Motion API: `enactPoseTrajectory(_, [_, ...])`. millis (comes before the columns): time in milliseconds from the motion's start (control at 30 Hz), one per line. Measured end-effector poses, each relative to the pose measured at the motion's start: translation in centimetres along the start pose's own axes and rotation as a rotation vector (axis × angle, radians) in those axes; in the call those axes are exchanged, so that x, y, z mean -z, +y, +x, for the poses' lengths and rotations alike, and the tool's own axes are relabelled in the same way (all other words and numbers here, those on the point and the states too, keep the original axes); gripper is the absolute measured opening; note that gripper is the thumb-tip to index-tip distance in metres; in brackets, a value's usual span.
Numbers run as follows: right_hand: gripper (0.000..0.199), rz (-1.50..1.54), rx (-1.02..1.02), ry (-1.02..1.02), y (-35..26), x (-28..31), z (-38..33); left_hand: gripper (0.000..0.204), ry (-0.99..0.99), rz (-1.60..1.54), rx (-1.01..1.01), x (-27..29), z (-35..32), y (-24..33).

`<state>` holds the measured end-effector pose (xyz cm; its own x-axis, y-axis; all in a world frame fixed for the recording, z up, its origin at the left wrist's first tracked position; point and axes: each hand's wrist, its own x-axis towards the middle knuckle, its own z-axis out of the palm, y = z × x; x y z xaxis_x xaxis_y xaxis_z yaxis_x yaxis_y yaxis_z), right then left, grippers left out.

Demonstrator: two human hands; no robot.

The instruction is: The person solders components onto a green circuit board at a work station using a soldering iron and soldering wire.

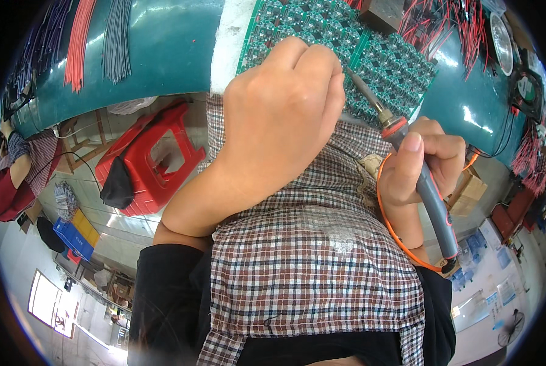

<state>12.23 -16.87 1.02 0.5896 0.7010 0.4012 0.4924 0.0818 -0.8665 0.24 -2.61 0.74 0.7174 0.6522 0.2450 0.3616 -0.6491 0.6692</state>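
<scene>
In the head view, I see the right hand (422, 158) gripping a soldering iron (433, 204), tip near the left hand (285, 97). That hand curls over green circuit boards (392, 79) on a white pad (226, 55); its fingertips are hidden, so I cannot tell whether they pinch anything. I judge soldering is in hand, calling next for steady tip placement. I can read no writing on the iron.

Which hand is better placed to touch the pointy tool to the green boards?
Probably the right hand: it grips the soldering iron, its tip over the circuit boards. The left hand is curled nearby, its fingertips hidden.
</scene>
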Motion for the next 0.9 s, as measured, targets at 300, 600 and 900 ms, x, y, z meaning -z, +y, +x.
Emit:
enactPoseTrajectory(300, [0.024, 0.018, -0.005, 0.017, 0.1, -0.3, -0.3, 0.008, 0.015, -0.037, 0.001, -0.1, -0.1, -0.2])
enactPoseTrajectory(600, [0.024, 0.008, 0.018, 0.023, 0.6, -0.3, -0.6, 0.008, 0.014, 0.015, 0.049, 1.3, -1.4, -0.3])
enactPoseTrajectory(900, [0.024, 0.019, 0.045, -0.051, -0.7, 0.3, -1.8, 0.008, 0.003, 0.009, 0.057, 1.0, -2.5, -0.2])
